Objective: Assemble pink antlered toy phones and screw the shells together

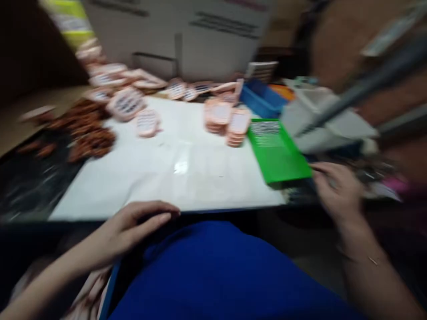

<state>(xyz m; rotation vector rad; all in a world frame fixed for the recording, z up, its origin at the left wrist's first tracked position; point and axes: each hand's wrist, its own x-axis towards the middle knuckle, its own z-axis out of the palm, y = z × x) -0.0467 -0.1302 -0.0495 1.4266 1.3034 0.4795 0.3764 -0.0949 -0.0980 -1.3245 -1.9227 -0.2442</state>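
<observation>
My left hand (143,224) rests at the front edge of the white work surface (156,169), its fingers extended and nothing seen in it. At the right, my right hand (336,186) has its thumb and fingers closed on the near right corner of a green tray (282,158). A patterned piece lies at the tray's far end. Just left of the tray stand two stacks of pale pink pieces (236,129). Farther left, single pink pieces with dark markings (126,103) lie beside a heap of reddish-brown pieces (95,140).
Behind the surface stands a large pale carton (160,35) with printed lines. A blue bin (262,98) and a white container (316,111) are at the back right, with a blurred grey bar (363,84) slanting above. Below my left arm, a blue-edged box (110,289) holds pale pieces.
</observation>
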